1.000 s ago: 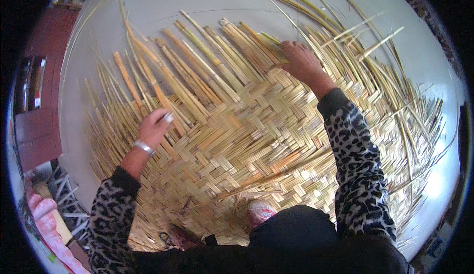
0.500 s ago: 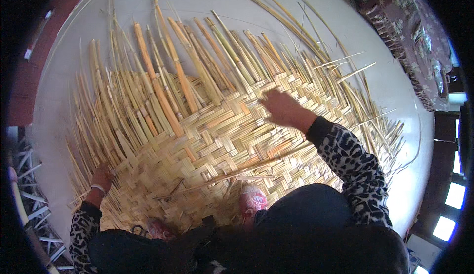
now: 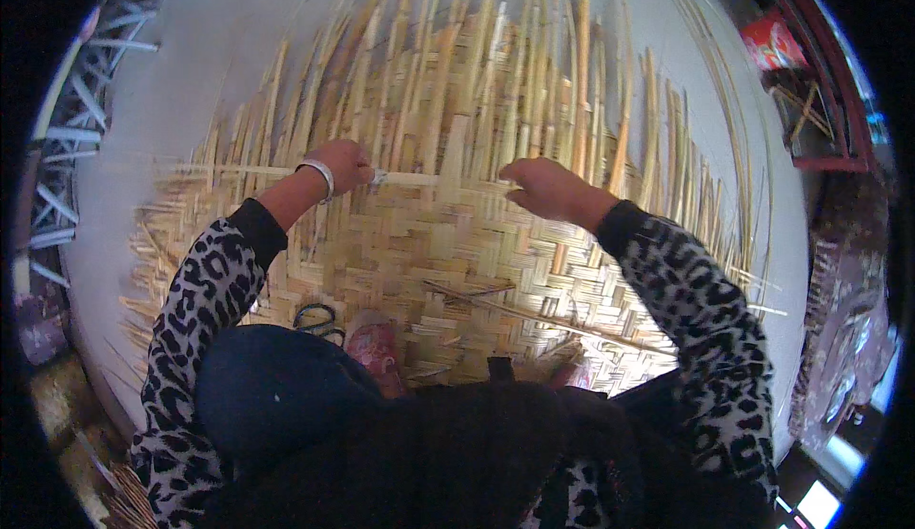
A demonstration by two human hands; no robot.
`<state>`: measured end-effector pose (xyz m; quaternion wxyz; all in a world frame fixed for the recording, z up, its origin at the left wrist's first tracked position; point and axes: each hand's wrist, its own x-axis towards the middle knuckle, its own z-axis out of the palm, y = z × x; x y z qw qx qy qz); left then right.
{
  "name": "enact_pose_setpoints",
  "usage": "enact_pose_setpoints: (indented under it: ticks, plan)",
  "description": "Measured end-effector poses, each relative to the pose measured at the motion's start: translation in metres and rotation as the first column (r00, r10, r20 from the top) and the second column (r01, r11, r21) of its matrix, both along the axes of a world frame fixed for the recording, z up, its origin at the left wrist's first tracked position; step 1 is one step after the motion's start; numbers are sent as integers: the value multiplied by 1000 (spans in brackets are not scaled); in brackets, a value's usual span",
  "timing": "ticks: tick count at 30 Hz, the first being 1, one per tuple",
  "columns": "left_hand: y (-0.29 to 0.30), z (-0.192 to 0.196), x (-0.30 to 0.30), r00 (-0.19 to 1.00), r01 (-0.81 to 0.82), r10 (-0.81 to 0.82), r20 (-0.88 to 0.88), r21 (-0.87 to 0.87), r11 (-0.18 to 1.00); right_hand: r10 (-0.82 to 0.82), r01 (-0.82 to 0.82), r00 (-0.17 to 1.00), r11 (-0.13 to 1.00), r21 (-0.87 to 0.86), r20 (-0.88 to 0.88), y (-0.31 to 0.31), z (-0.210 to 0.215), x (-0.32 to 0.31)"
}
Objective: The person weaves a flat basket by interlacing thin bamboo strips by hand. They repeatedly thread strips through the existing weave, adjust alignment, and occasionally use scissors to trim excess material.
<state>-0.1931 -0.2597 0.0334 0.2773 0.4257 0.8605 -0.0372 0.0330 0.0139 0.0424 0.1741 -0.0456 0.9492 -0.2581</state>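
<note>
A woven split-reed mat (image 3: pixel 448 253) spreads in front of me, its upright reed ends (image 3: pixel 481 71) fanning out at the far edge. My left hand (image 3: pixel 341 165), with a silver bangle (image 3: pixel 322 178) at the wrist, is closed on a pale flat reed strip (image 3: pixel 410 179) lying crosswise over the uprights. A small shiny spot shows beside its fingers, too blurred to name. To the right, my right hand (image 3: pixel 551 189) is at the weaving line with fingers curled inward. What lies between those fingertips, if anything, I cannot make out.
Dark-handled scissors (image 3: pixel 319 319) lie on the mat near my pink shoe (image 3: pixel 375 348). A loose reed (image 3: pixel 543 315) lies slantwise across the weave. Long thin canes (image 3: pixel 729 81) curve along the floor at the right. A white metal lattice (image 3: pixel 71 157) stands at the far left.
My view has swung to the left. My left hand has moved from the mat's left edge in toward the middle, onto the crosswise strip. The two hands are closer together.
</note>
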Motion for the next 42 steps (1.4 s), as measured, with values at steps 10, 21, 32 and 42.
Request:
enact_pose_setpoints:
  ticks: [10, 21, 32, 42]
  plan:
    - [-73, 23, -37, 994, -83, 100, -50, 271, 959, 28, -28, 1000, 997, 73, -7, -128, -59, -128]
    - [-36, -64, -65, 811, -480, 244, 532, 366, 797, -496, 487, 856, 868, -98, -142, -114, -61, -115]
    - [9, -69, -80, 892, -389, 267, 364, 319, 864, -682, 652, 730, 678, -339, 40, -107, -61, -98]
    - [32, -69, -68, 328, -604, 389, 861, -126, 787, -723, 665, 684, 566, -487, 92, -103, -73, -90]
